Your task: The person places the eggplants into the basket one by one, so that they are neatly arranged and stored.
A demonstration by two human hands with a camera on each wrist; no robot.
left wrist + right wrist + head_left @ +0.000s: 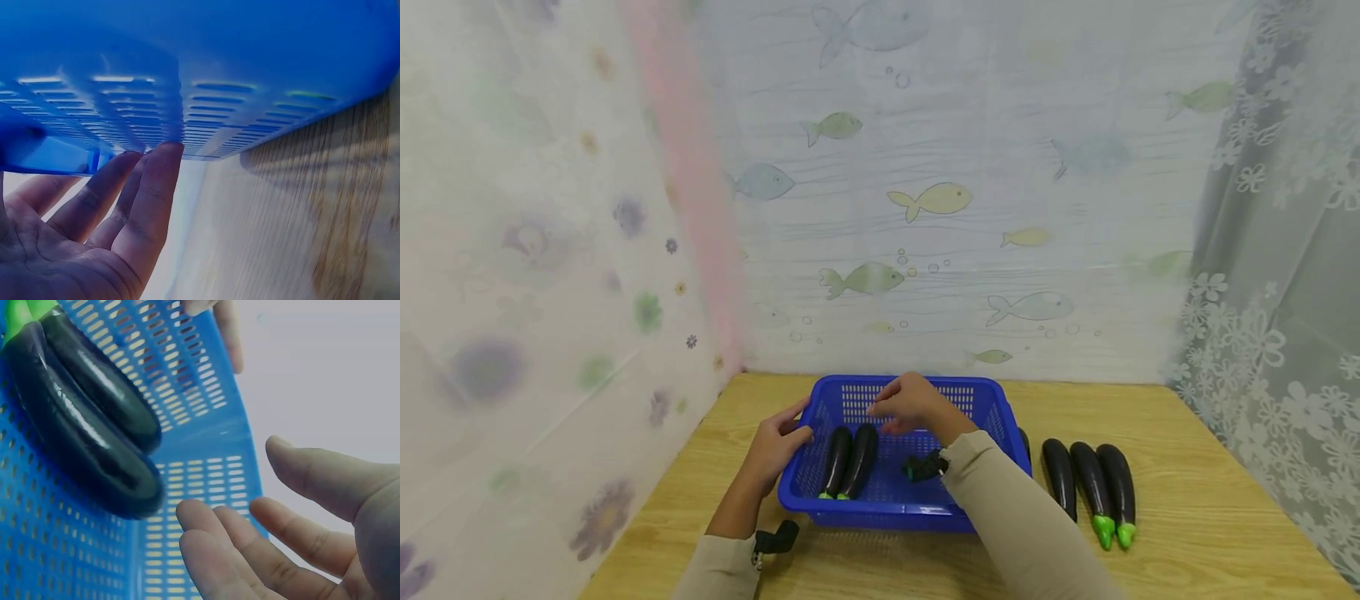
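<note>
A blue plastic basket point(917, 508) with slotted walls stands on the table, and two dark eggplants lie side by side at its left, one eggplant point(837, 462) against the other eggplant point(861, 462). My left hand point(775, 446) grips the basket's left rim, thumb over the edge and fingers point(153, 194) along the outer wall. Inside the basket's outline, my right hand point(913, 404) hovers just beyond the eggplants' rounded ends. Its fingers are parted and loosely bent, with nothing between them in the right wrist view, where the eggplants point(87, 425) lie close by.
Right of the basket, three more eggplants point(1090, 487) lie in a row on the wooden table point(1210, 517), green stems toward me. Part of another eggplant point(1024, 442) shows beside the basket's right wall. A fish-printed curtain point(955, 250) hangs behind the table.
</note>
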